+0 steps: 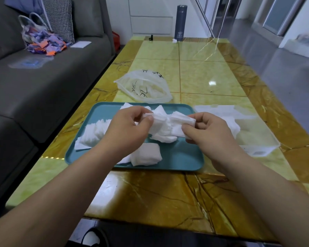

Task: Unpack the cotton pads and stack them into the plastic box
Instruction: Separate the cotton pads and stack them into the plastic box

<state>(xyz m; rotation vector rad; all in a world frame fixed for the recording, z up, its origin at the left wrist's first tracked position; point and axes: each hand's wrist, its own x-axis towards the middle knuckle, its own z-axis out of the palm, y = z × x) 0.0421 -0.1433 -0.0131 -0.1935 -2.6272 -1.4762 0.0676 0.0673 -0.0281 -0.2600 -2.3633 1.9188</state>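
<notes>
One bunch of cotton pads (166,125), held above the tray (185,157): left hand (130,127) pinches its 9 o'clock end, right hand (209,132) grips its 3 o'clock end. Loose pads (146,155) lie at the tray's 6 and 9 o'clock; the plastic box (257,138) stands at 3 o'clock, the bag (144,86) at 12. Risk: the bunch is fanned and uneven, so pads may slip out or stack crooked.

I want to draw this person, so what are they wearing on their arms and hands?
Nothing that shows. The left arm and right arm are bare, with no sleeves in view. The left grip and right grip have no gloves, and I see no rings, watch or bracelet.
</notes>
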